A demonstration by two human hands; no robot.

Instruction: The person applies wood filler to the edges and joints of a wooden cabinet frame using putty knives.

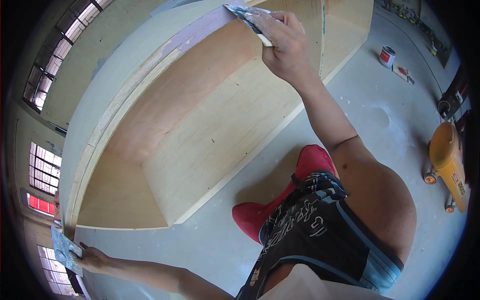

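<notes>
My right hand (284, 42) is closed around a putty knife (241, 15), its blade smeared with filler. The blade touches the curved front edge of a large pale wooden cabinet (195, 145), where a lilac-grey strip of filler (200, 31) lies along the wood. Farther down that edge the strip gives way to bare, rough board. Out at the lower left, my left hand (94, 258) grips a flat metal plate (65, 249) with filler smeared on it. That plate is near the cabinet's lower left end.
On the grey floor (365, 115) stand a paint can (386, 56) and, beside it, a small flat item with red on it (403, 74). A yellow wheeled machine (446, 150) is at the right. Barred windows (44, 167) line the left wall.
</notes>
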